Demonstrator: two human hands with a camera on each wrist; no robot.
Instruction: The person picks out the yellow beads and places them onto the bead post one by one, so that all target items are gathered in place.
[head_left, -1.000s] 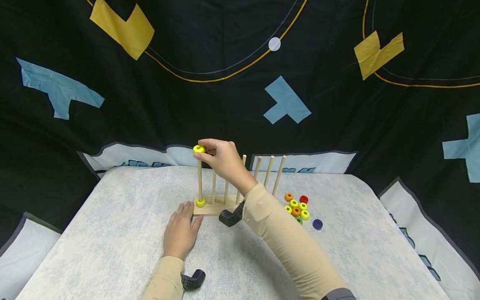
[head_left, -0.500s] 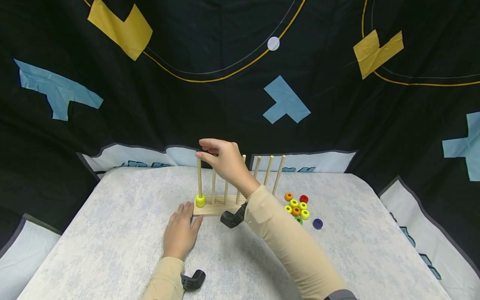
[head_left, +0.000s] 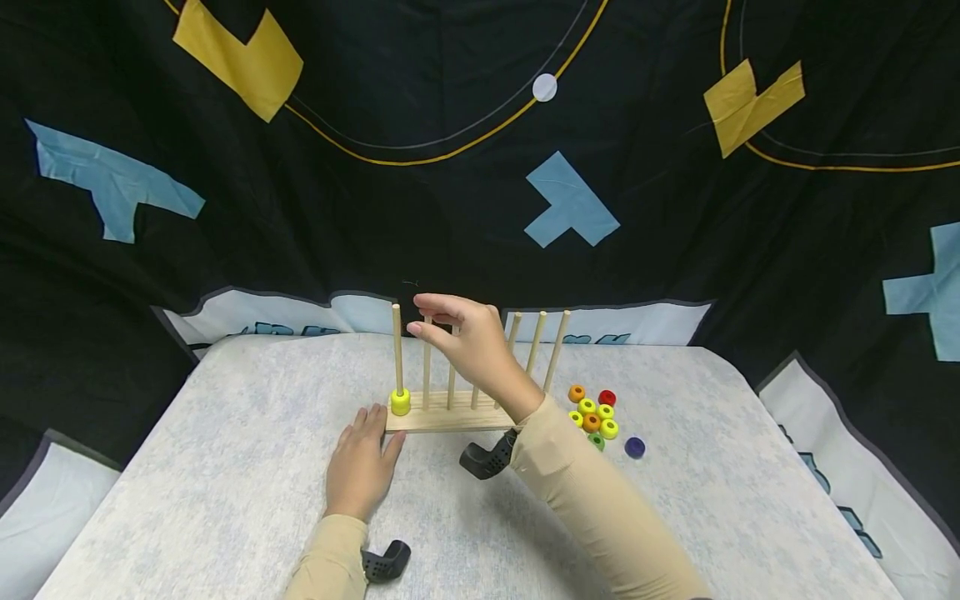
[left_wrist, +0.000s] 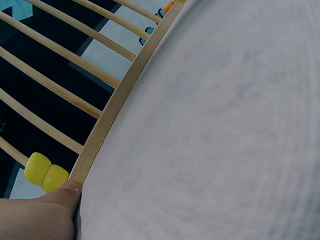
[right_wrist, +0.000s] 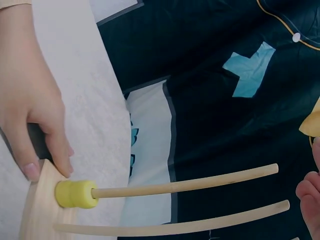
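Observation:
A wooden peg rack [head_left: 442, 422] with several upright pegs stands at mid-table. Two yellow beads [head_left: 401, 403] are stacked at the foot of its leftmost peg [head_left: 398, 350]; the left wrist view shows the pair [left_wrist: 46, 172] touching each other. My left hand [head_left: 360, 467] rests at the rack's left end, fingers fairly straight, its thumb [left_wrist: 65, 192] against the front edge of the base. In the air near the peg tops is my right hand [head_left: 480, 342], thumb and fingers apart and nothing between them. It hides parts of the middle pegs.
Right of the rack lies a cluster of loose beads: several yellow, an orange bead [head_left: 577, 393], a red bead [head_left: 607, 397] and a green bead [head_left: 596, 441]. A dark purple bead [head_left: 634, 447] lies apart. Behind the table hangs a black cloth [head_left: 420, 225].
My right hand let go of a yellow bead at the top of the leftmost peg, and it dropped onto the one below. That hand then moved right, away from the peg. My left hand stayed put.

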